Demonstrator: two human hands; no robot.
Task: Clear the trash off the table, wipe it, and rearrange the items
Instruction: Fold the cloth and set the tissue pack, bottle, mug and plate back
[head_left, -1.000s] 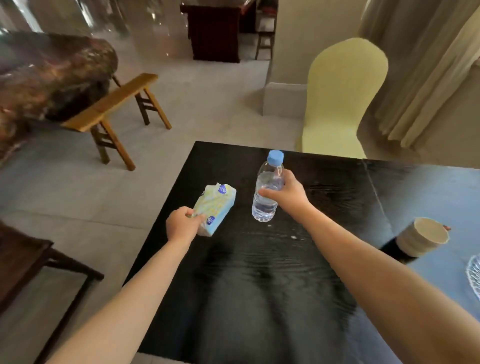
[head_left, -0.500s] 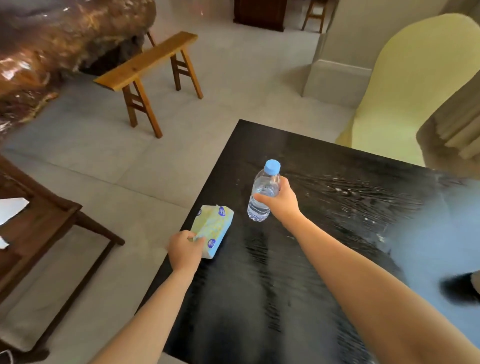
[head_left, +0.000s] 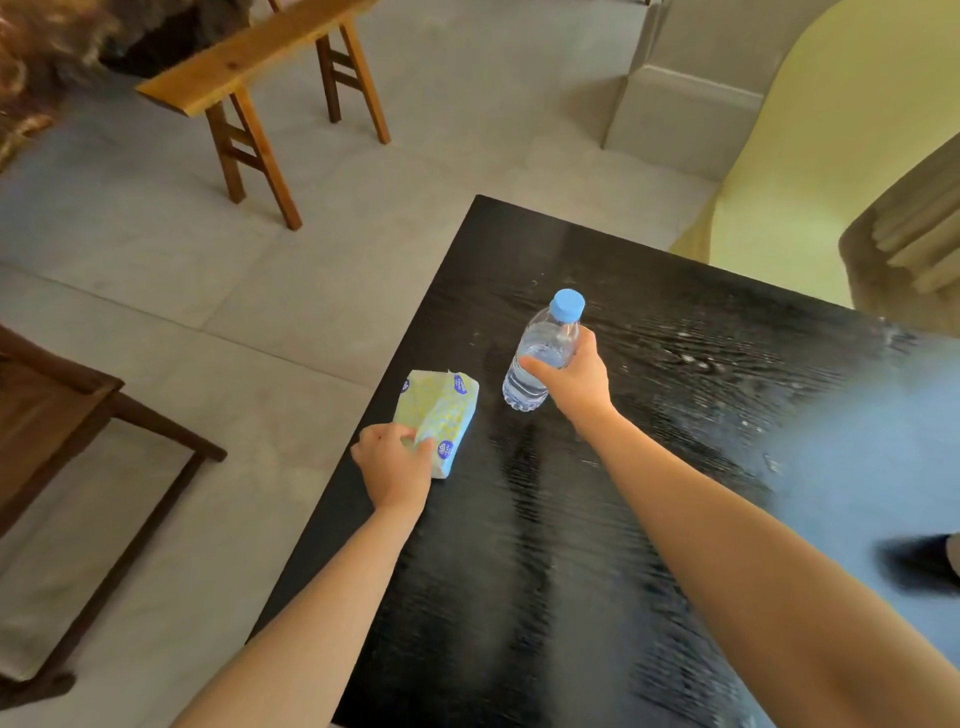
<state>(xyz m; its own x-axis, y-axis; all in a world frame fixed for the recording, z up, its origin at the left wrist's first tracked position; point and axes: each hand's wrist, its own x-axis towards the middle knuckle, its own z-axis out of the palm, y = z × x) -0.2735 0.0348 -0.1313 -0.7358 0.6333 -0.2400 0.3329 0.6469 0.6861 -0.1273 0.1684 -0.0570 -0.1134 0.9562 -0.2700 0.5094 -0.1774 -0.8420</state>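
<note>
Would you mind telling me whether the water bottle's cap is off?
No, a blue cap sits on the water bottle that the right hand grips.

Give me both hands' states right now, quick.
Left hand: closed, gripping the near end of the tissue pack.
Right hand: closed, holding the water bottle upright on the table.

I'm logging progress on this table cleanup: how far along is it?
Done, apparently: the black table shows wet-looking streaks, so wiping seems finished. In hand: the left hand grips the tissue pack and the right hand holds the water bottle near the corner. Left: settling both in place.
</note>
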